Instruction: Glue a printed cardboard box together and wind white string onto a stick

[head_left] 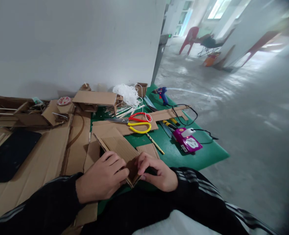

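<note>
At the near edge of the table [215,156], a folded piece of corrugated cardboard [118,145] sits between two bare hands, its near end toward the person's body. The left hand [102,178] has its fingers curled over the left side of the piece, holding it, while the right hand [158,171] has thumb and forefinger drawn narrow at its near right corner, gripping the edge. Both sleeves are black, with pale stripes. On the left, a dark flat panel [13,155] lies on large cardboard sheets [43,153]. Just beyond the right hand is a small cardboard square [148,149]; a striped pencil [155,143] slants past it. Farther right lies a purple power strip [190,142] with a white plug [187,132] in it. Beyond the folded piece, scissors [139,127] with one red and one yellow handle loop rest across flat cardboard, blades pointing left. Farther back stand a cardboard box structure [94,97] and a tangle of white string [126,94]; a blue glue gun [162,94] lies near the table's far right edge. Well past the table, a red chair [190,39] stands on the floor.
</note>
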Demonstrator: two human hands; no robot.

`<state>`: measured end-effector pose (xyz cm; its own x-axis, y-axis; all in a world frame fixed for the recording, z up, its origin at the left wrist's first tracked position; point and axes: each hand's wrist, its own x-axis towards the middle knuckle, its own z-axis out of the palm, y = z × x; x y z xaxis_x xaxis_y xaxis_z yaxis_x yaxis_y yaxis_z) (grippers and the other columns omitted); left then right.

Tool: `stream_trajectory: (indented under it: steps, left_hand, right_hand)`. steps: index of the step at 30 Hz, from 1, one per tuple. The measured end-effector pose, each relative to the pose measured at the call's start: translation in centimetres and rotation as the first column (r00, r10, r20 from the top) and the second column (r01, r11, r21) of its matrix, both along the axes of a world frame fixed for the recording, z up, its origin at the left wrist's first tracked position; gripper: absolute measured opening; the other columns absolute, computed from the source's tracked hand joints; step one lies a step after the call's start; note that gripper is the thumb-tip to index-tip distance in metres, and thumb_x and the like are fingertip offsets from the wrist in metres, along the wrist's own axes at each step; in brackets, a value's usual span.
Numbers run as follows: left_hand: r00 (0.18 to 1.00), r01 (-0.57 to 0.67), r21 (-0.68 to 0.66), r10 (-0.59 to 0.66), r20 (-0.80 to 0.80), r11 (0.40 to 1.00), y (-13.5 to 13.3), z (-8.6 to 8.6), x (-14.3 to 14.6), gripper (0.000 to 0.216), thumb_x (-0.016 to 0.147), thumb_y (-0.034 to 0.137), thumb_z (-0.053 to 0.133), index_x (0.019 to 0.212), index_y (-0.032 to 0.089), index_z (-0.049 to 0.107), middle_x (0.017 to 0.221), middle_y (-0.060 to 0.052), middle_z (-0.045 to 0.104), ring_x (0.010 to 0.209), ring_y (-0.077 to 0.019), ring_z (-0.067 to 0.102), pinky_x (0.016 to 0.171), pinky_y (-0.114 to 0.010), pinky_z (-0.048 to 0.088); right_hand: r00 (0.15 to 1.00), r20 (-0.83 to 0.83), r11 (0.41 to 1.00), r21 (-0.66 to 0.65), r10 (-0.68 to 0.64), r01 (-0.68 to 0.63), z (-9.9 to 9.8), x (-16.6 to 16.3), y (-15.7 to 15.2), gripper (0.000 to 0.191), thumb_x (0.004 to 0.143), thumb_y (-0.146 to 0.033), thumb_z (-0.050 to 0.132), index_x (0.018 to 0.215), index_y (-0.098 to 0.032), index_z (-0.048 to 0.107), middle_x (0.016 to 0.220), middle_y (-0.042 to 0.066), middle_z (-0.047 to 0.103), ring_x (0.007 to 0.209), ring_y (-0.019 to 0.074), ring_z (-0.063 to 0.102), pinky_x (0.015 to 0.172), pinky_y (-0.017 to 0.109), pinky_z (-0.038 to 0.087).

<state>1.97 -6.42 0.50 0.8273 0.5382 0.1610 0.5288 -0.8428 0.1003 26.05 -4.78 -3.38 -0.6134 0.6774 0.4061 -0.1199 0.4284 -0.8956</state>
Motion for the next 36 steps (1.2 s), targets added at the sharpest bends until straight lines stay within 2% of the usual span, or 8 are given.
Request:
stream_trajectory:
  steps: [9,12,16,21,25,30,33,36]
  left_hand:
    - [1.0,-0.01,0.013,0.01,-0.008,1.0,-0.1,0.0,-0.1,0.006,0.089,0.024,0.054,0.092,0.02,0.056,0.093,-0.004,0.061,0.09,-0.0234,0.051,0.087,-0.042,0.037]
    - [1.0,-0.011,0.023,0.011,0.001,1.0,-0.1,-0.1,-0.2,0.006,0.089,0.024,0.053,0.093,0.02,0.056,0.094,-0.004,0.062,0.092,-0.0229,0.052,0.092,-0.043,0.036]
    - [0.999,-0.008,0.039,0.006,0.051,0.999,-0.2,-0.1,-0.2,0.012,0.089,0.025,0.055,0.099,0.02,0.057,0.099,-0.003,0.063,0.096,-0.0213,0.053,0.102,-0.044,0.034]
    - [0.996,0.004,0.064,-0.01,0.093,0.998,-0.2,-0.1,-0.3,0.029,0.087,0.028,0.057,0.115,0.02,0.055,0.113,-0.007,0.064,0.107,-0.0228,0.053,0.108,-0.047,0.03]
    - [0.995,0.01,0.116,-0.021,0.097,0.993,-0.3,-0.4,-0.5,0.031,0.09,0.027,0.054,0.12,0.021,0.054,0.12,-0.007,0.064,0.115,-0.0242,0.051,0.111,-0.051,0.024]
    - [0.998,0.0,0.098,-0.006,0.065,0.995,-0.2,-0.6,-0.4,0.018,0.09,0.023,0.053,0.107,0.021,0.058,0.111,-0.004,0.066,0.107,-0.0224,0.053,0.11,-0.049,0.024]
    - [0.998,-0.003,0.065,-0.001,0.063,0.998,0.0,-0.3,-0.4,0.013,0.089,0.021,0.055,0.101,0.02,0.058,0.106,-0.005,0.065,0.1,-0.0219,0.053,0.101,-0.045,0.032]
    - [0.997,-0.032,0.011,0.031,0.072,0.999,0.4,0.8,-0.6,0.008,0.09,0.023,0.055,0.097,0.02,0.056,0.103,-0.005,0.064,0.095,-0.0224,0.052,0.088,-0.041,0.036]
  right_hand:
    - [0.999,0.048,1.0,0.013,-0.016,0.016,-0.1,0.0,-0.1,0.008,0.09,-0.024,0.062,0.097,-0.019,0.062,0.09,0.006,0.058,0.089,0.0184,0.058,0.084,0.038,0.049]
    - [0.995,0.09,0.999,0.017,-0.037,0.036,-0.2,0.1,-0.3,0.021,0.09,-0.022,0.062,0.11,-0.02,0.059,0.099,0.008,0.059,0.093,0.0192,0.058,0.085,0.038,0.048]
    - [0.986,0.143,0.996,0.026,-0.085,0.082,-0.4,0.3,-0.7,0.043,0.089,-0.021,0.061,0.13,-0.022,0.048,0.107,0.009,0.059,0.098,0.0194,0.057,0.087,0.036,0.048]
    - [0.979,0.173,0.994,0.027,-0.107,0.104,-0.4,0.4,-1.0,0.055,0.083,-0.017,0.065,0.134,-0.023,0.044,0.111,0.009,0.059,0.104,0.021,0.057,0.091,0.037,0.048]
    - [0.981,0.163,0.994,0.008,-0.107,0.107,-0.3,0.3,-1.1,0.057,0.083,-0.016,0.065,0.134,-0.023,0.042,0.111,0.009,0.058,0.104,0.0204,0.057,0.091,0.036,0.049]
    - [0.984,0.146,0.992,-0.052,-0.103,0.112,-0.7,0.3,-0.9,0.047,0.084,-0.018,0.066,0.127,-0.023,0.049,0.1,0.005,0.059,0.093,0.0173,0.059,0.085,0.033,0.05]
    - [0.986,0.128,0.987,-0.1,-0.109,0.122,-0.7,0.1,-0.8,0.042,0.084,-0.021,0.068,0.123,-0.022,0.052,0.096,0.004,0.058,0.088,0.0157,0.057,0.081,0.031,0.05]
    - [0.988,0.092,0.98,-0.15,-0.122,0.134,-0.2,-0.3,-0.5,0.038,0.085,-0.026,0.069,0.119,-0.023,0.052,0.095,0.003,0.055,0.085,0.0145,0.056,0.076,0.028,0.05]
